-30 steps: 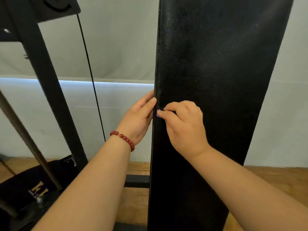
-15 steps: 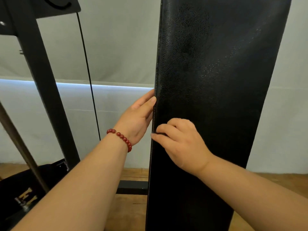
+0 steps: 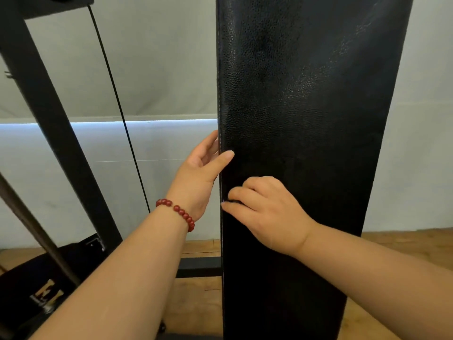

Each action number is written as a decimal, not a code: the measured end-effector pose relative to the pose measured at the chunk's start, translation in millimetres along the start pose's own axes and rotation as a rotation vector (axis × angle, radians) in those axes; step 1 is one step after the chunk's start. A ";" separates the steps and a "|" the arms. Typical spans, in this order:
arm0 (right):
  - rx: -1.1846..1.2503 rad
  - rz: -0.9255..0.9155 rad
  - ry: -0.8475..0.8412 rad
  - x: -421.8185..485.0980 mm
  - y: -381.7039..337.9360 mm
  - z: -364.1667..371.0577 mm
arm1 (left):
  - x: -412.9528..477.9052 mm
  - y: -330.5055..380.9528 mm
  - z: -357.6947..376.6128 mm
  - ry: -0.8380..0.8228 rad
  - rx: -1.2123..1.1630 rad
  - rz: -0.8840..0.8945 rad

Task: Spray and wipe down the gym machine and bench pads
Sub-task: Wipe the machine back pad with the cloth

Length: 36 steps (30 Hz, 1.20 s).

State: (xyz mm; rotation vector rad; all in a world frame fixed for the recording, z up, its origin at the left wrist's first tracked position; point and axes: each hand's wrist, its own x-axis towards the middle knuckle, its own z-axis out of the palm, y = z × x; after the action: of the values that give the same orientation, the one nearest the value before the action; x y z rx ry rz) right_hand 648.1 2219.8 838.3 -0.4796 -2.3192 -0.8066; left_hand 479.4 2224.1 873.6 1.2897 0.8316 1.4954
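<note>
**A:** The right hand (image 3: 267,212) is sliding down the left seam (image 3: 221,106) of the upright bench pad (image 3: 306,94), and it's sitting lower than a second ago.

**B:** And the left hand (image 3: 198,173) is staying put at that same edge, fingers straight, thumb lying on the front face, steadying it.

**A:** The right-hand fingers are curling tight, tips pressing at the stitching. Is a cloth pinched under there? I can't tell from this angle.

**B:** Either way, that edge is getting worked downward. The pad is standing dead centre with its lower stretch waiting, so I'm judging the wipe only partway along.
</note>
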 end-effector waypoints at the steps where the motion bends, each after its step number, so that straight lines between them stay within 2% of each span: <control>1: 0.001 0.051 0.041 7.0 4.2 -3.9 | -0.9 -0.9 -0.4 -0.011 0.024 -0.002; 5: 0.008 0.272 0.238 17.6 3.7 -3.2 | -5.0 -1.9 -0.3 -0.017 0.039 -0.008; 7: 0.021 0.253 0.198 -0.2 -10.5 6.5 | -6.3 0.6 -1.3 -0.038 0.037 -0.016; 11: 0.034 0.046 -0.031 -27.9 -17.9 9.8 | -8.9 5.4 -5.4 -0.110 0.085 -0.039; 12: 0.038 0.063 -0.019 -23.3 -13.6 6.7 | -9.0 6.4 -6.1 -0.115 0.099 -0.037; 15: 0.046 0.305 0.188 -0.6 -1.6 -2.8 | -8.1 6.8 -7.9 -0.132 0.124 -0.027; 17: 0.034 0.404 0.270 3.3 -6.9 0.9 | -9.9 3.6 -9.2 -0.133 0.156 -0.024; 19: 0.046 0.365 0.240 -9.8 -23.6 12.5 | -14.9 -1.9 -10.4 -0.127 0.193 -0.032; 22: 0.072 0.159 0.031 -35.8 -47.8 27.0 | -22.5 -8.1 -9.5 -0.127 0.237 -0.033; 24: 0.070 0.112 -0.032 -36.2 -47.3 25.3 | -24.3 -9.0 -8.1 -0.120 0.249 -0.026; 28: 0.069 0.369 0.200 -15.2 -26.2 8.8 | -24.1 -11.0 -7.6 -0.074 0.248 -0.001; 31: 0.074 0.402 0.220 -23.5 -32.6 15.1 | -24.0 -11.7 -8.4 -0.050 0.244 0.001; 36: 0.096 0.098 -0.030 -49.5 -42.9 24.4 | -27.8 -15.4 -8.3 -0.065 0.228 -0.006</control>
State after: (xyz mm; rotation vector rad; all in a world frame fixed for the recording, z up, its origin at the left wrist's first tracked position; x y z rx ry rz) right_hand 651.8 2197.4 772.2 -0.5623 -2.3302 -0.6422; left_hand 474.4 2203.3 848.7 1.4929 0.9837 1.3764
